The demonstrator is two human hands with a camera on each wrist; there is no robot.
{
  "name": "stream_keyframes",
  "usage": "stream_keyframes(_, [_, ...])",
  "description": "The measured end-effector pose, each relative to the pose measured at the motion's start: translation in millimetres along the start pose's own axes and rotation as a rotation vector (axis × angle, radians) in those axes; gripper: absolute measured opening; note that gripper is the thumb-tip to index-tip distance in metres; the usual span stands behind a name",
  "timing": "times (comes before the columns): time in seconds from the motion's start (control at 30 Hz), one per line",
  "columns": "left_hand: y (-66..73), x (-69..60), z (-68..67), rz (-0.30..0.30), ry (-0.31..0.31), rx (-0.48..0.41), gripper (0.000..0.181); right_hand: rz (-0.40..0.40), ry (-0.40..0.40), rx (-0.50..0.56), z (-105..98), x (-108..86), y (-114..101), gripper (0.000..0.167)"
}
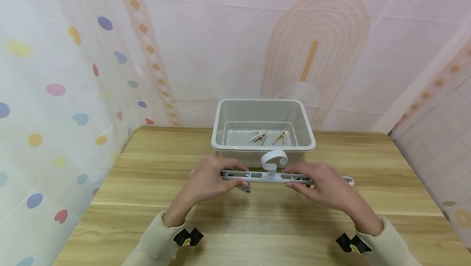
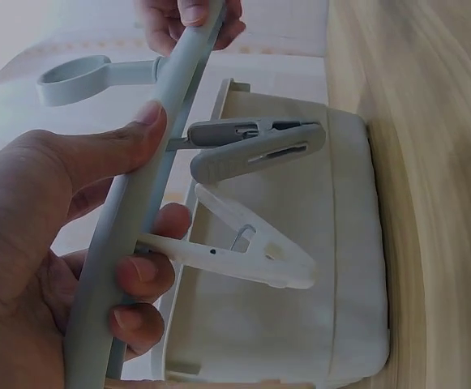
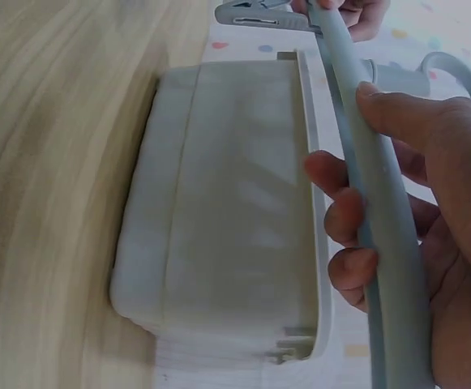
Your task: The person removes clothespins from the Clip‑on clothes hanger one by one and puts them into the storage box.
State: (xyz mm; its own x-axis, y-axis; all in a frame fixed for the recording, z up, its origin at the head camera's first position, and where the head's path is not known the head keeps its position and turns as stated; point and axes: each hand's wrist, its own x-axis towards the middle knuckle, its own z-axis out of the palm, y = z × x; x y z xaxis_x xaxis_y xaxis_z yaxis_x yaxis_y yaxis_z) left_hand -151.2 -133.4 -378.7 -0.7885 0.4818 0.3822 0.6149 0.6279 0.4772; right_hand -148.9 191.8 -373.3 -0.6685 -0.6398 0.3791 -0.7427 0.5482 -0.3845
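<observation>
Both hands hold a pale grey-blue plastic clip hanger point(image 1: 272, 177) level above the table, its curved hook point(image 1: 273, 159) pointing up. On the left half, my left hand point(image 1: 211, 179) grips the bar between thumb and curled fingers. The right hand point(image 1: 324, 186) grips the right half the same way. From the bar beside the left fingers hang a grey clip point(image 2: 259, 150) and a white clip point(image 2: 243, 255). In the right wrist view, the bar point(image 3: 385, 211) passes between the thumb and the curled fingertips. Fingers hide parts of the bar.
Just behind the hanger stands a light grey plastic basin point(image 1: 263, 148). Inside lie a white clip point(image 1: 257, 134), a brownish clip point(image 1: 262, 138) and a tan-yellow clip point(image 1: 280, 137). The wooden table point(image 1: 165, 147) meets patterned cloth point(image 1: 202, 53) at its back.
</observation>
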Motion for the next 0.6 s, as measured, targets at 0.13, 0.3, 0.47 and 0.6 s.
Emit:
stream_keyframes(0.13, [1.9, 1.9, 0.6, 0.001, -0.038, -0.017, 0.028, 0.011, 0.016, -0.004, 1.7, -5.0, 1.0, 0.025])
stream_keyframes(0.3, [3.5, 2.9, -1.7, 0.022, -0.048, -0.015, 0.027, 0.039, 0.021, -0.014, 2.3, -7.9, 1.6, 0.024])
stream_keyframes(0.47, [3.5, 2.8, -4.4, 0.051, -0.012, 0.021, 0.026, 0.039, 0.033, -0.033, -0.8, -10.6, 2.8, 0.025])
stream_keyframes(0.6, [1.9, 2.1, -8.6, 0.06, 0.022, 0.012, 0.026, 0.035, 0.043, -0.036, -4.8, -13.1, 4.4, 0.028])
